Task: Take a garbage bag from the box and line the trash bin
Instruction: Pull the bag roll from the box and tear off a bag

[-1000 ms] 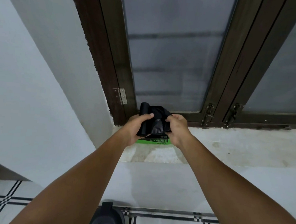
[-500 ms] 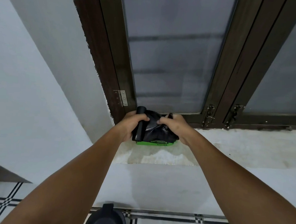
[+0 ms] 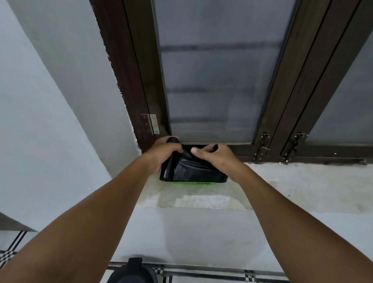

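Observation:
A green garbage-bag box (image 3: 192, 183) lies on the pale window sill (image 3: 299, 182), mostly hidden under black plastic. My left hand (image 3: 162, 154) is closed around a black roll of garbage bags (image 3: 170, 166) held upright at the box's left end. A loose black bag sheet (image 3: 198, 169) spreads from the roll across the box top. My right hand (image 3: 215, 157) pinches that sheet at its upper edge. The black trash bin (image 3: 130, 280) shows at the bottom, on the tiled floor below the sill.
A dark wooden window frame (image 3: 279, 99) with frosted glass rises directly behind the box, with metal latches (image 3: 262, 146) to the right. A white wall (image 3: 40, 109) closes the left side. The floor has white tiles with black lines (image 3: 216, 276).
Both hands moved forward toward the window and lower onto the box. The black sheet has spread wider over the box, so less of the green shows.

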`<state>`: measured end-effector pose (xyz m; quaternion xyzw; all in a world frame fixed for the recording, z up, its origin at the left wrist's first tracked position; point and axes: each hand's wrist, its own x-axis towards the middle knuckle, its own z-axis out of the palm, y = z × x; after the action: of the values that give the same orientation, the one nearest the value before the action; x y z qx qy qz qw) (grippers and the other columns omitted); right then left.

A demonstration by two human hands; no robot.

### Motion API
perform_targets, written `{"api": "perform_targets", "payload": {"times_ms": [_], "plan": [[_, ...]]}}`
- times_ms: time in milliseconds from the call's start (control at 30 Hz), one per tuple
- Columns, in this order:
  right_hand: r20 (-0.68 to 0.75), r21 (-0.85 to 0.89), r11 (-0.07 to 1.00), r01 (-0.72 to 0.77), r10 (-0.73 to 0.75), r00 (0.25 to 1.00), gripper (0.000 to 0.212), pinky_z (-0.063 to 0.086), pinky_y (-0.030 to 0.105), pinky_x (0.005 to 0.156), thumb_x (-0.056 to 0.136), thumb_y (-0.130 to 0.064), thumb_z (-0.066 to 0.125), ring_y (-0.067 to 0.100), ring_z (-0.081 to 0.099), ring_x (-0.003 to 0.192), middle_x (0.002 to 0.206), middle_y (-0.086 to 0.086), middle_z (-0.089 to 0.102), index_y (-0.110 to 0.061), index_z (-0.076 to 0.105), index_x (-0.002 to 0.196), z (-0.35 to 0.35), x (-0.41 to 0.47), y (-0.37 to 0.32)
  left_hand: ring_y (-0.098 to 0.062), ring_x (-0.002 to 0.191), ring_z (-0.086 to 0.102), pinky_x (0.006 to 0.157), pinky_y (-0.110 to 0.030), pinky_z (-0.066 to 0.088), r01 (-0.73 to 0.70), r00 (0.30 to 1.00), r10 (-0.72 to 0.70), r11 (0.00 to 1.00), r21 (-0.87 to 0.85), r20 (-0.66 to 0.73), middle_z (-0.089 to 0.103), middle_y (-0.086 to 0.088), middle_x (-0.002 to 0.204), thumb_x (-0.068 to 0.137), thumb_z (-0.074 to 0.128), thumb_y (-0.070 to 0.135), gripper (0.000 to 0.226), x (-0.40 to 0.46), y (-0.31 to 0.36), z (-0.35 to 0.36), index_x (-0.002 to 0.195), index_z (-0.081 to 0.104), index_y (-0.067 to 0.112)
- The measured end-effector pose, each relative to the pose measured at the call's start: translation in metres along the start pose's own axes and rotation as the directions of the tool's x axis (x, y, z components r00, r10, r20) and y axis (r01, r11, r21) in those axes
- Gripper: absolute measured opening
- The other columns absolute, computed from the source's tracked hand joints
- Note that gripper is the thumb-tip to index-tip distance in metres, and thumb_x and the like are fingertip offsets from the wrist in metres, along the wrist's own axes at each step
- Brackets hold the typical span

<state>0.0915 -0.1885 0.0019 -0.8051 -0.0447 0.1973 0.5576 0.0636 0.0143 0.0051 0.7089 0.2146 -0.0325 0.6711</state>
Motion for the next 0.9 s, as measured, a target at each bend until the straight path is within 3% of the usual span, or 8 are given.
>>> {"api": "perform_targets", "payload": {"times_ms": [100,233,333,467,567,667,767,900], "plan": [[0.039,-0.197,0.978,0.060,-0.053,0.998,0.042,0.044,0.027,0.063,0.070,-0.046,0.089,0.015,0.064,0.071,0.073,-0.002,0.069,-0.008,0.075,0.079,0.009,0.002,-0.002,-0.023,0.083,0.070,0.069,-0.027,0.058,-0.005,1.000,0.005,1.000,0.003,0.013,0.072,-0.005,0.089,0.067,0.068,0.005,0.027,-0.001,0.002,0.006,0.076,0.074,0.030],[-0.096,0.127,0.991,0.040,-0.028,0.995,0.037,0.032,0.024,0.048,0.080,-0.016,0.071,0.017,0.043,0.056,0.050,-0.006,0.045,-0.022,0.048,0.051,0.008,0.006,-0.004,-0.024,0.099,0.070,0.086,-0.033,0.059,0.016,1.000,-0.016,1.000,-0.024,0.013,0.073,-0.008,0.107,0.065,0.068,0.012,0.037,0.001,0.004,0.006,0.096,0.073,0.031],[-0.174,0.268,0.963,0.028,0.019,0.985,0.039,0.031,0.023,0.047,0.080,-0.006,0.065,0.017,0.040,0.059,0.058,0.002,0.038,-0.022,0.038,0.055,0.001,0.006,-0.001,-0.027,0.116,0.064,0.107,-0.044,0.052,0.042,0.999,-0.042,0.999,0.006,-0.010,0.069,-0.008,0.121,0.060,0.067,0.020,0.050,-0.002,0.006,0.005,0.109,0.070,0.031],[-0.212,0.384,0.923,0.008,0.080,0.974,0.030,0.051,0.031,0.055,0.085,0.006,0.060,0.026,0.056,0.078,0.082,0.011,0.058,-0.022,0.056,0.075,-0.004,0.006,-0.002,-0.027,0.124,0.060,0.112,-0.048,0.046,0.070,0.997,-0.070,0.996,0.054,-0.012,0.066,-0.006,0.126,0.059,0.066,0.022,0.059,-0.004,0.006,0.002,0.118,0.068,0.030],[-0.207,0.398,0.917,-0.016,0.106,0.973,0.026,0.053,0.038,0.075,0.089,0.003,0.052,0.029,0.061,0.091,0.104,0.016,0.065,-0.019,0.065,0.092,-0.005,0.008,-0.003,-0.028,0.124,0.059,0.113,-0.048,0.046,0.092,0.996,-0.093,0.994,0.066,0.006,0.064,-0.006,0.128,0.060,0.067,0.022,0.060,-0.007,0.006,0.002,0.119,0.067,0.031],[-0.090,0.334,0.940,-0.076,0.112,0.990,0.026,0.052,0.043,0.095,0.084,-0.034,0.068,0.030,0.069,0.105,0.110,0.013,0.074,-0.016,0.074,0.102,-0.006,0.005,-0.003,-0.027,0.124,0.060,0.113,-0.047,0.046,0.090,0.996,-0.090,0.994,0.066,0.001,0.066,-0.008,0.127,0.057,0.066,0.021,0.053,-0.011,0.008,0.005,0.109,0.068,0.032],[0.086,0.028,0.998,-0.050,0.047,0.995,0.061,0.051,0.027,0.077,0.059,-0.069,0.085,0.010,0.072,0.083,0.081,-0.009,0.079,-0.014,0.078,0.086,-0.006,0.000,-0.004,-0.028,0.119,0.062,0.110,-0.046,0.050,0.072,0.997,-0.074,0.993,0.090,0.023,0.066,-0.010,0.124,0.059,0.066,0.020,0.057,-0.013,0.008,0.009,0.115,0.066,0.030],[0.033,-0.121,0.992,0.021,-0.017,0.999,0.042,0.044,0.025,0.065,0.064,-0.036,0.091,0.012,0.061,0.075,0.076,0.010,0.072,-0.008,0.072,0.089,0.004,-0.001,-0.004,-0.028,0.114,0.065,0.102,-0.042,0.055,0.051,0.997,-0.056,0.995,0.087,0.057,0.067,-0.010,0.120,0.074,0.068,0.011,0.047,-0.013,0.007,0.012,0.118,0.064,0.029]]}}
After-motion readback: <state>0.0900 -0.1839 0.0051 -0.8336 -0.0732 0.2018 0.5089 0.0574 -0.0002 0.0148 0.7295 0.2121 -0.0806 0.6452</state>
